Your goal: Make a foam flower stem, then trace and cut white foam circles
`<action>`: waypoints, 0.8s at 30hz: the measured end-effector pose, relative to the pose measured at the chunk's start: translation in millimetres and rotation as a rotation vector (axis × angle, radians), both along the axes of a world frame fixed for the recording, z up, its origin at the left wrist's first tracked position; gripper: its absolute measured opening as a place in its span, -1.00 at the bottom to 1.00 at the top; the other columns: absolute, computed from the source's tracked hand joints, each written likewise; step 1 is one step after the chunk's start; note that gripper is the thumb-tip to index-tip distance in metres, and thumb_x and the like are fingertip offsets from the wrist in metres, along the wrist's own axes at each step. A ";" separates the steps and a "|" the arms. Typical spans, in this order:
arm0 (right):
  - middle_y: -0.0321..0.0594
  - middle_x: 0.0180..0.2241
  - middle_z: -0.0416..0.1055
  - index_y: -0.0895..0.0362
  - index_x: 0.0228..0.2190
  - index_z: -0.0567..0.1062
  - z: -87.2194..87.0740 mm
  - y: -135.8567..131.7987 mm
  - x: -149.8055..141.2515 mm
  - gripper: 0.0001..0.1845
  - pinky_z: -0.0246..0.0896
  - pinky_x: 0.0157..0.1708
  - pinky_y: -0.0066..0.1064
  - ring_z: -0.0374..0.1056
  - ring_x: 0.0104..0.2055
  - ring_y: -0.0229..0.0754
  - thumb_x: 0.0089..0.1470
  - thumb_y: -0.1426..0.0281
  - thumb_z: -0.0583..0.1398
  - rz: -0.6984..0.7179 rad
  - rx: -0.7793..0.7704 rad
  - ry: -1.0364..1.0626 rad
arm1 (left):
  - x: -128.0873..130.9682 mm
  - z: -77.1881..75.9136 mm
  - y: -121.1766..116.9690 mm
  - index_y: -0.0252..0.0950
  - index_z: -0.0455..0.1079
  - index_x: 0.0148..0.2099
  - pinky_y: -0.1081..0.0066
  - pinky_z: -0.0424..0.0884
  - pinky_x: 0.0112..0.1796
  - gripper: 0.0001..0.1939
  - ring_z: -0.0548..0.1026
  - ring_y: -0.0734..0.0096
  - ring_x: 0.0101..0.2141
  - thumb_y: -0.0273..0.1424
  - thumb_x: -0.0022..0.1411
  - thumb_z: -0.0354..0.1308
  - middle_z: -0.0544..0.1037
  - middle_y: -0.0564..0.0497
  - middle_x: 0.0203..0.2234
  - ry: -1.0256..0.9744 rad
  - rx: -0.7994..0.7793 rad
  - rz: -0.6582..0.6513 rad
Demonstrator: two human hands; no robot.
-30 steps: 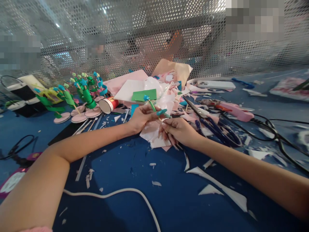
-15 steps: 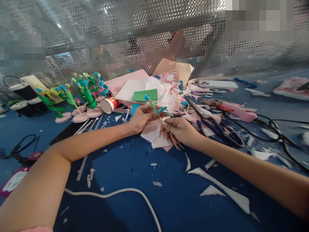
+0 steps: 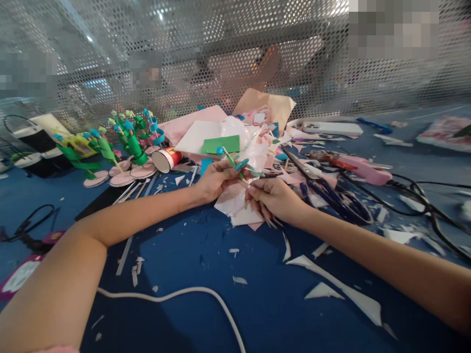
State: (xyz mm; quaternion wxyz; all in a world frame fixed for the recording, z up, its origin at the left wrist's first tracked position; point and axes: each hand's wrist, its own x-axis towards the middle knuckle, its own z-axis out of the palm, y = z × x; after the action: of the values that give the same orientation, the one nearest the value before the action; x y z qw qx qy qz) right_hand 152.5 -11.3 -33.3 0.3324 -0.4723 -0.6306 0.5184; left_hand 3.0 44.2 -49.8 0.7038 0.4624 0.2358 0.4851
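Observation:
Between my hands is a thin stick wrapped in green paper with a small blue paper flower (image 3: 221, 150) at its upper end. My left hand (image 3: 220, 181) pinches the green stem (image 3: 230, 160) between thumb and fingers, below the flower. My right hand (image 3: 277, 198) is closed at the stick's lower end, and its fingertips hide most of that end. Under the hands lie crumpled white and pink paper scraps (image 3: 237, 208). A flat green paper piece (image 3: 221, 144) rests just behind the flower.
Finished paper flowers on pink round bases (image 3: 120, 178) stand at the left, near a red-and-white paper cup (image 3: 167, 160). Dark blue scissors (image 3: 327, 191), a pink glue gun (image 3: 364, 169) with a black cable and a white phone (image 3: 333, 129) lie right. A white cable (image 3: 184, 291) crosses the front.
The blue flower has tipped slightly left and down as the stem turns a little in my fingers. Both hands stay in nearly the same place.

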 end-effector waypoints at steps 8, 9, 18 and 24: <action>-0.42 -0.83 0.21 0.19 -0.65 0.34 -4.8 1.8 1.7 -0.71 -0.08 -0.88 -0.65 0.04 -0.89 -0.47 0.06 0.40 0.10 -0.001 0.033 0.038 | -0.2 2.8 -1.5 -0.37 0.46 -0.50 0.30 0.41 -0.15 -0.93 0.55 0.41 -0.42 -0.51 0.01 0.25 0.54 0.04 -0.57 0.007 -0.038 0.059; -0.42 -0.83 0.21 0.19 -0.65 0.34 -4.3 1.5 1.5 -0.71 -0.08 -0.88 -0.65 0.04 -0.89 -0.47 0.07 0.43 0.08 -0.010 0.029 0.023 | 0.0 3.3 -1.5 -0.37 0.46 -0.51 0.31 0.41 -0.15 -0.91 0.55 0.43 -0.42 -0.53 0.02 0.23 0.53 0.05 -0.57 0.014 -0.047 0.062; -0.43 -0.83 0.21 0.19 -0.65 0.33 -2.9 1.1 0.7 -0.71 -0.10 -0.87 -0.66 0.03 -0.89 -0.48 0.08 0.47 0.05 -0.031 0.020 0.018 | 0.9 5.2 -3.4 -0.39 0.45 -0.48 0.30 0.42 -0.14 -0.90 0.56 0.41 -0.42 -0.54 0.07 0.17 0.54 0.03 -0.57 -0.012 -0.064 0.060; -0.43 -0.83 0.22 0.20 -0.66 0.34 -4.4 1.4 1.4 -0.72 -0.10 -0.89 -0.65 0.03 -0.90 -0.47 0.06 0.42 0.11 -0.016 0.012 0.045 | -0.1 5.4 -1.1 -0.35 0.46 -0.35 0.33 0.44 -0.16 -0.91 0.56 0.41 -0.42 -0.47 0.14 0.13 0.57 0.01 -0.55 -0.021 -0.108 0.073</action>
State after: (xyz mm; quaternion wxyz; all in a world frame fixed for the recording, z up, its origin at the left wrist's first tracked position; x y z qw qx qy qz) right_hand 153.9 -9.9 -37.7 0.3537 -0.4633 -0.6224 0.5224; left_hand 2.9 43.1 -44.4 0.7119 0.4096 0.2710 0.5020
